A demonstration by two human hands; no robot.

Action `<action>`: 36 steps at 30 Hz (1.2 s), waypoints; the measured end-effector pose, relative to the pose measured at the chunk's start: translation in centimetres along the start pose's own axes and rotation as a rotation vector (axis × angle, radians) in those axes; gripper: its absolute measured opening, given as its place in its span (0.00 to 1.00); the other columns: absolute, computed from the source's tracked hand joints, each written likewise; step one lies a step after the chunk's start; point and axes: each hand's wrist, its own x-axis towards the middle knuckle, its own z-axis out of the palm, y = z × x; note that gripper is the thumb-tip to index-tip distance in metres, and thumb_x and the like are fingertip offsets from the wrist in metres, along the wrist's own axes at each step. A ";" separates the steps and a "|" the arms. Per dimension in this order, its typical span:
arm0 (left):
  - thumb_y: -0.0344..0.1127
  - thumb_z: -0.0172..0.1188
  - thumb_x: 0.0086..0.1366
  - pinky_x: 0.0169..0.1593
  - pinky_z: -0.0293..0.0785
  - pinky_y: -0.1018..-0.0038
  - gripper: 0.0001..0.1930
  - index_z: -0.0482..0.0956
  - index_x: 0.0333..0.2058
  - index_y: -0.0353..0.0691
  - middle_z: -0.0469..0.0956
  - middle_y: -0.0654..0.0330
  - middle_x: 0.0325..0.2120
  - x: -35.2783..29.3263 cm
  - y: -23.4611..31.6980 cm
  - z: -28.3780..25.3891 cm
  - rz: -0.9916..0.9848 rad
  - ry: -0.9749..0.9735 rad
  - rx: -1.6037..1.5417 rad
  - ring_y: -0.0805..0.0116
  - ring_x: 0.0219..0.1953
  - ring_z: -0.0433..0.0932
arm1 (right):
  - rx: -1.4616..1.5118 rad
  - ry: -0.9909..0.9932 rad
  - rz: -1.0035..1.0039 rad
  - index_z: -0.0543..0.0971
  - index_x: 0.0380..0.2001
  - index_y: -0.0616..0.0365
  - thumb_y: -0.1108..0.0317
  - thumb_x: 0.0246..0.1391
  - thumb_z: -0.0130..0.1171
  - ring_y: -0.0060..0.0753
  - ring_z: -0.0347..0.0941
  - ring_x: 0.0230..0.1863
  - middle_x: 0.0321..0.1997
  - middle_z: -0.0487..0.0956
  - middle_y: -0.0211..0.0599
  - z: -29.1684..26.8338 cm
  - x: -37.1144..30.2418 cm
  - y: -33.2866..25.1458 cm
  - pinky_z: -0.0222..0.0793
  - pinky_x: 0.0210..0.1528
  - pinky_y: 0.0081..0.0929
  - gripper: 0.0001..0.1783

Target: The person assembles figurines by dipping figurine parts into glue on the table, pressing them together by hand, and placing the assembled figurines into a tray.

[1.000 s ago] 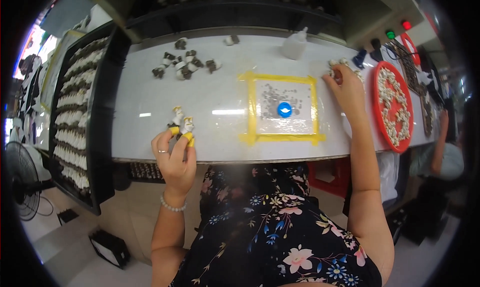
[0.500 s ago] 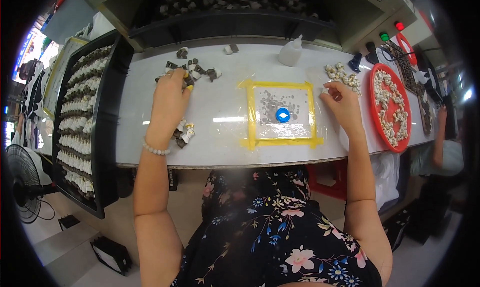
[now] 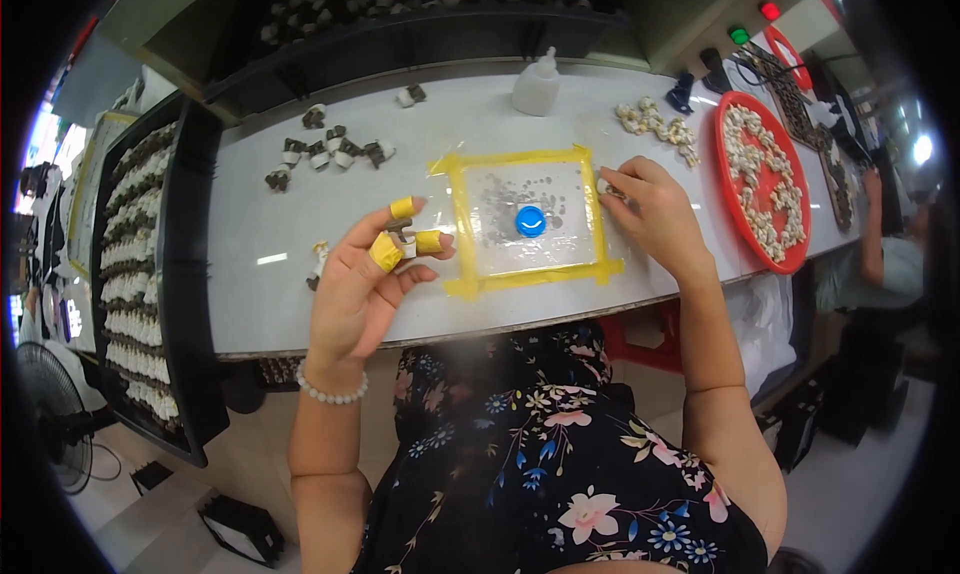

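My left hand [image 3: 362,289], with yellow tape around its fingertips, pinches a small brown-and-white piece [image 3: 402,236] above the white table. The fingers of my right hand [image 3: 655,214] are closed on a small white piece [image 3: 606,187] by the right edge of the taped square. Between my hands lies this square sheet [image 3: 490,254], bordered with yellow tape and spotted with grey dots. A round blue cap [image 3: 529,222] sits near its middle. Beyond my left hand, several brown-and-white pieces [image 3: 343,152] lie loose; one more rests partly behind that hand.
A white squeeze bottle [image 3: 537,86] stands behind the square. Small white pieces [image 3: 655,124] are heaped beside a red oval tray [image 3: 724,174] of similar ones. At left, a black tray [image 3: 190,274] carries rows of pieces. A dark bin [image 3: 420,46] spans the back. Another person's arm [image 3: 873,224] shows far right.
My left hand has moved from the loose pieces toward me and the square, lifting a brown-and-white piece. My right hand stays near the square's right edge. The view has shifted slightly.
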 end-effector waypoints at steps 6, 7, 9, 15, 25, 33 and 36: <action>0.33 0.52 0.66 0.42 0.73 0.73 0.11 0.68 0.45 0.37 0.74 0.48 0.42 -0.2 -4.0 1.0 -0.078 0.007 -0.287 0.62 0.40 0.75 | 0.285 -0.051 0.006 0.79 0.37 0.63 0.72 0.46 0.62 0.34 0.73 0.29 0.30 0.76 0.39 0.6 0.2 -1.8 0.70 0.32 0.26 0.13; 0.32 0.53 0.65 0.43 0.72 0.74 0.11 0.68 0.45 0.37 0.74 0.51 0.40 -0.2 -4.3 1.2 -0.084 0.034 -0.309 0.63 0.39 0.75 | 0.369 -0.056 -0.064 0.79 0.37 0.63 0.72 0.45 0.63 0.34 0.73 0.29 0.30 0.76 0.39 0.6 0.3 -2.5 0.70 0.32 0.26 0.13; 0.31 0.53 0.65 0.43 0.72 0.74 0.12 0.68 0.45 0.37 0.74 0.54 0.39 -0.1 -5.1 0.6 -0.092 -0.037 -0.330 0.64 0.38 0.75 | 0.327 -0.077 -0.122 0.79 0.36 0.62 0.72 0.45 0.63 0.36 0.73 0.29 0.30 0.76 0.38 1.0 0.7 -3.7 0.70 0.32 0.27 0.12; 0.27 0.55 0.62 0.41 0.73 0.76 0.12 0.68 0.45 0.36 0.74 0.58 0.36 -0.3 -5.1 1.8 -0.100 -0.026 -0.298 0.68 0.36 0.75 | 0.145 -0.124 -0.292 0.80 0.32 0.60 0.72 0.44 0.62 0.39 0.72 0.31 0.29 0.75 0.38 1.9 1.7 -4.8 0.69 0.34 0.31 0.09; 0.22 0.59 0.58 0.40 0.78 0.74 0.16 0.72 0.46 0.34 0.76 0.56 0.39 -0.1 -7.3 1.1 -0.014 0.043 -0.167 0.66 0.35 0.79 | 0.062 -0.145 -0.308 0.79 0.33 0.61 0.72 0.44 0.60 0.40 0.71 0.31 0.28 0.73 0.39 1.9 2.0 -5.2 0.69 0.35 0.32 0.09; 0.23 0.59 0.59 0.42 0.78 0.72 0.14 0.72 0.44 0.32 0.77 0.55 0.39 0.4 -7.4 2.1 0.019 0.117 -0.136 0.64 0.36 0.79 | 0.506 -0.114 -0.042 0.80 0.38 0.62 0.74 0.48 0.61 0.32 0.72 0.31 0.32 0.77 0.38 1.3 0.9 -5.6 0.67 0.33 0.23 0.12; 0.23 0.59 0.59 0.41 0.78 0.72 0.13 0.72 0.44 0.31 0.77 0.54 0.39 0.5 -7.7 2.0 0.025 0.091 -0.145 0.64 0.36 0.79 | 0.623 -0.143 0.017 0.80 0.39 0.62 0.74 0.48 0.61 0.28 0.71 0.31 0.32 0.77 0.37 1.1 0.7 -6.1 0.66 0.34 0.21 0.12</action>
